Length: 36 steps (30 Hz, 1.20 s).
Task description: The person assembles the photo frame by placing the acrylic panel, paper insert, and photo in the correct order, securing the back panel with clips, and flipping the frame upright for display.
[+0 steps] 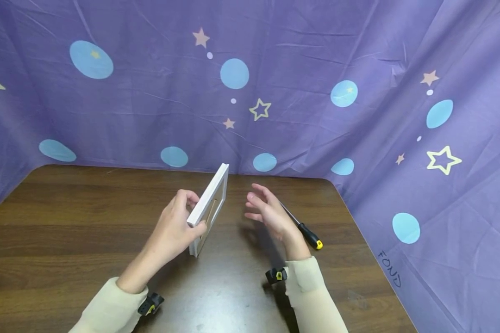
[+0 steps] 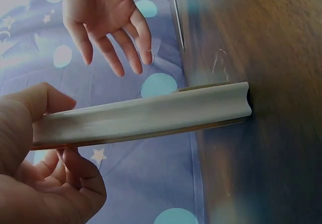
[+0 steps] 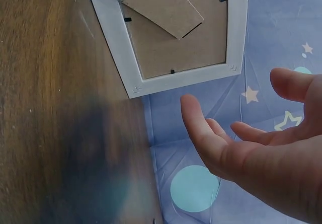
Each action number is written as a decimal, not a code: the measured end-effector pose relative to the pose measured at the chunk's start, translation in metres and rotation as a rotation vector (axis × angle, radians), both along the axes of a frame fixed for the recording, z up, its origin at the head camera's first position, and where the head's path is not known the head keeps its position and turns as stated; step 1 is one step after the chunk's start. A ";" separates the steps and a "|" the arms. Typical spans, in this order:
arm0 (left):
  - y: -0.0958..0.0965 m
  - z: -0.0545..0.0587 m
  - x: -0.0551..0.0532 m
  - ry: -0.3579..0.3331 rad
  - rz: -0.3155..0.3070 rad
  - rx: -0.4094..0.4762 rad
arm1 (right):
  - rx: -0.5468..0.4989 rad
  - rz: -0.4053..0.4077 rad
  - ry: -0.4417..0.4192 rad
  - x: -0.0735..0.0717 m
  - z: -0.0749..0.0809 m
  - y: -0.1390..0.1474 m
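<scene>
A white picture frame stands on edge on the table, tilted, in the head view. My left hand grips its near edge, thumb on one face and fingers on the other. In the right wrist view the back of the picture frame shows a brown backing board with small black tabs and an easel leg. My right hand hovers to the right of the frame, apart from it, its fingers loosely bent and holding nothing. The left wrist view shows that right hand palm out.
A screwdriver with a black and yellow handle lies on the wooden table, just right of my right hand. Behind the table and along its right side hangs a purple cloth with stars and blue dots.
</scene>
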<state>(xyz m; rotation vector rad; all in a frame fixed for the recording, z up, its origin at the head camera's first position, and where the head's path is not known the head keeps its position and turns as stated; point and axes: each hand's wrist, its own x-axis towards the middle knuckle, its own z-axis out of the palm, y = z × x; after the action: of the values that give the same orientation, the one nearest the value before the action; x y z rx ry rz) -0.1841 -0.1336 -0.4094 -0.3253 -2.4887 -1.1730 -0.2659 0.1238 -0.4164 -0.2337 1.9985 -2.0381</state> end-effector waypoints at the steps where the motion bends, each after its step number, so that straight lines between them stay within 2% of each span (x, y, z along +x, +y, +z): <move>1: 0.000 0.000 0.000 -0.020 -0.010 0.009 | 0.000 0.000 0.001 0.000 0.000 0.000; 7: 0.002 0.000 0.001 -0.128 -0.083 0.046 | 0.001 -0.007 -0.004 0.001 0.001 0.001; 13: 0.004 -0.002 0.001 -0.153 -0.175 0.070 | -0.004 -0.003 -0.009 0.001 0.001 0.003; 17: 0.006 -0.004 0.002 -0.171 -0.194 0.080 | -0.002 -0.003 -0.009 0.001 0.002 0.002; 23: 0.011 -0.006 0.002 -0.135 -0.192 0.060 | 0.002 0.001 0.000 0.002 0.004 0.002; 30: 0.021 -0.010 0.006 -0.069 -0.214 -0.013 | -0.010 -0.005 -0.011 0.002 0.003 0.001; 36: 0.030 -0.013 0.011 -0.063 -0.230 -0.059 | -0.012 0.000 -0.017 0.002 0.003 0.000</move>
<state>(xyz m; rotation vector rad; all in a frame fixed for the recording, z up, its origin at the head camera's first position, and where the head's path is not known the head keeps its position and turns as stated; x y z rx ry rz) -0.1728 -0.1034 -0.4224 -0.6135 -2.5983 -1.2144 -0.2637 0.1234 -0.4139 -0.2176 1.9769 -2.0461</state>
